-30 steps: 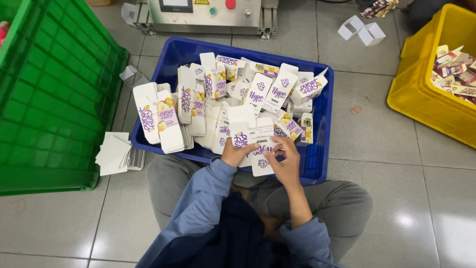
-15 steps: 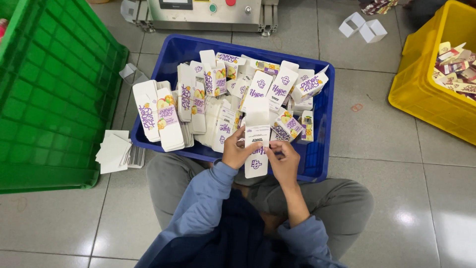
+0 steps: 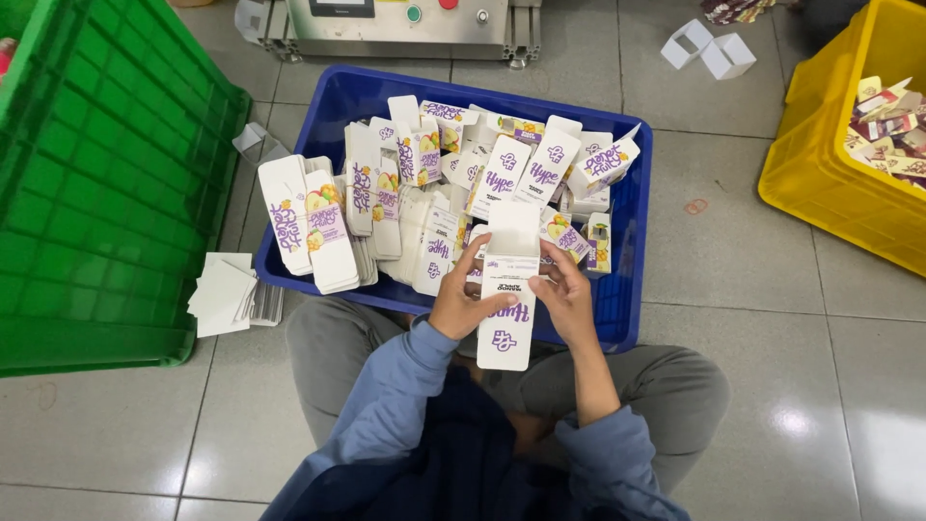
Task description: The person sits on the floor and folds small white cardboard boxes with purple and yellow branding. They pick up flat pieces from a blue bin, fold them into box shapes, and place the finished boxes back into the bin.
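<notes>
The white-and-purple carton point(image 3: 508, 299) stands lengthwise away from the person, over the near rim of the blue crate point(image 3: 632, 289), gripped between both hands: left hand point(image 3: 461, 301) fingers closed on its left edge, right hand point(image 3: 567, 299) on its right.

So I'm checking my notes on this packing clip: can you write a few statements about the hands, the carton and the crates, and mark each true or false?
1. Both the left hand and the right hand hold one white carton. True.
2. The carton's top flap is sealed shut. False: the flap stands open.
3. The blue crate holds many white cartons with purple print. True.
4. The yellow crate stands at the person's left. False: it is at the right; the green crate is at the left.
5. A small stack of flat white card lies on the floor beside the blue crate. True.
</notes>
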